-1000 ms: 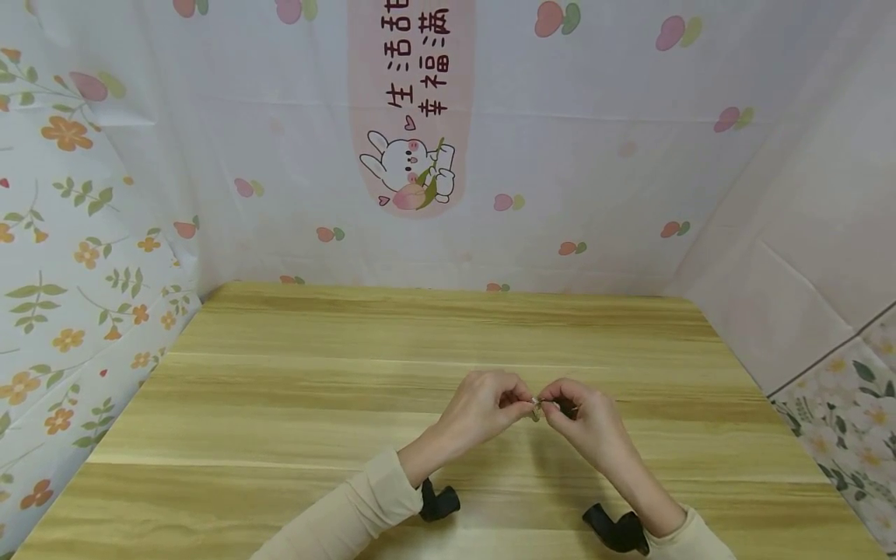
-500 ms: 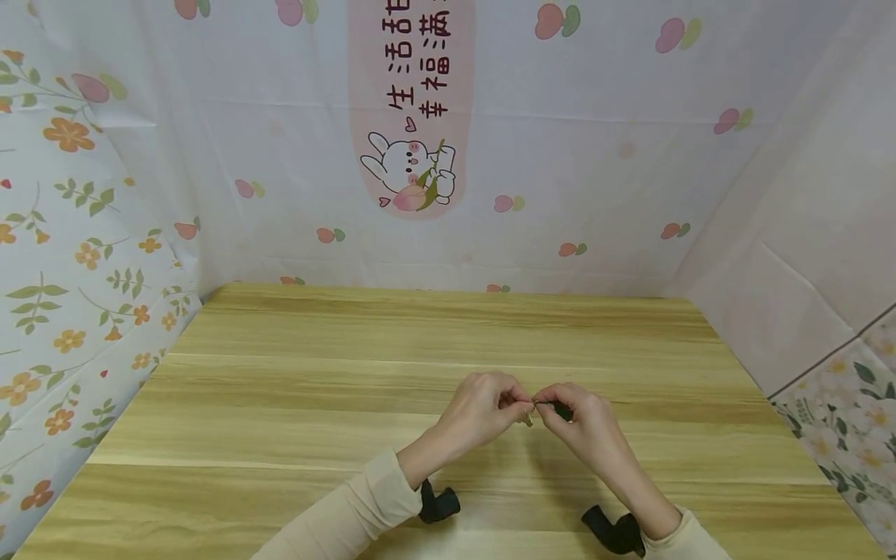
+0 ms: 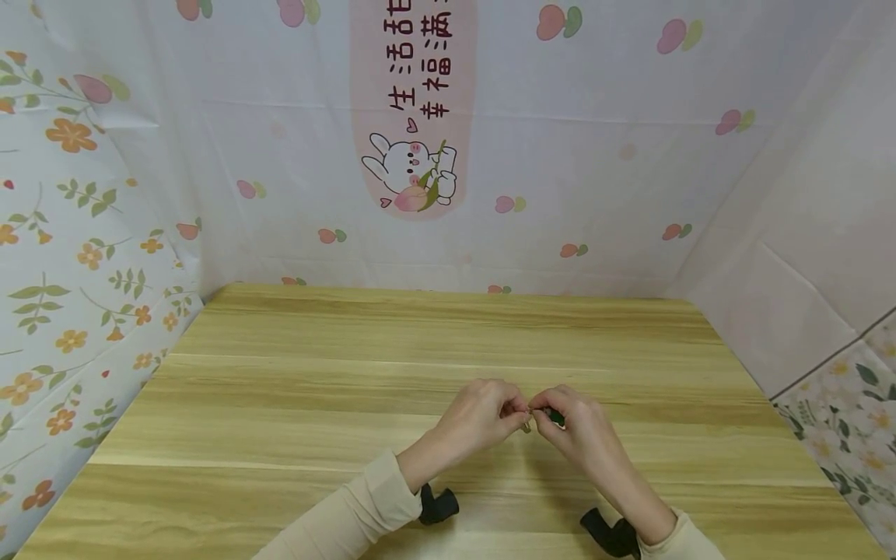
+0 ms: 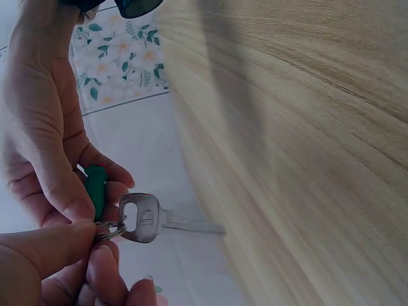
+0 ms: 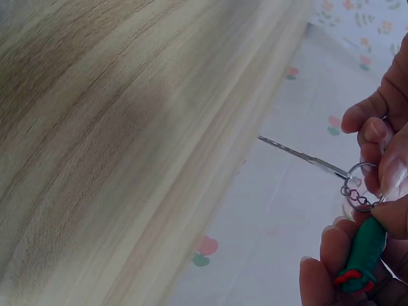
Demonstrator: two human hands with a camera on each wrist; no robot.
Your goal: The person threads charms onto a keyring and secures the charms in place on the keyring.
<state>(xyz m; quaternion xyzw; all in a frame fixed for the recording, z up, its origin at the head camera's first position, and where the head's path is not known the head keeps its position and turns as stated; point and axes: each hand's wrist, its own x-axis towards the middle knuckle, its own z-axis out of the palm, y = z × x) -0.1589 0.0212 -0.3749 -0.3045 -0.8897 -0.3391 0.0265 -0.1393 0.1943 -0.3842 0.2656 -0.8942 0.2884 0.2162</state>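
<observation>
key: too small in the head view to make out; a speck between the fingertips.
key ring: mostly covered by the left hand's fingers.
green charm: lower end hidden in the right hand.
key blade, right wrist view: seen edge-on, probably the same key.
both forearms: cut by the lower edge.

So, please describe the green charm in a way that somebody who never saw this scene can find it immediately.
Start at the wooden table and find the two hands that meet above its middle. The right hand pinches a small green charm, joined by a short chain to a key ring carrying a silver key. It is the only green piece, with a red band at one end.
</observation>
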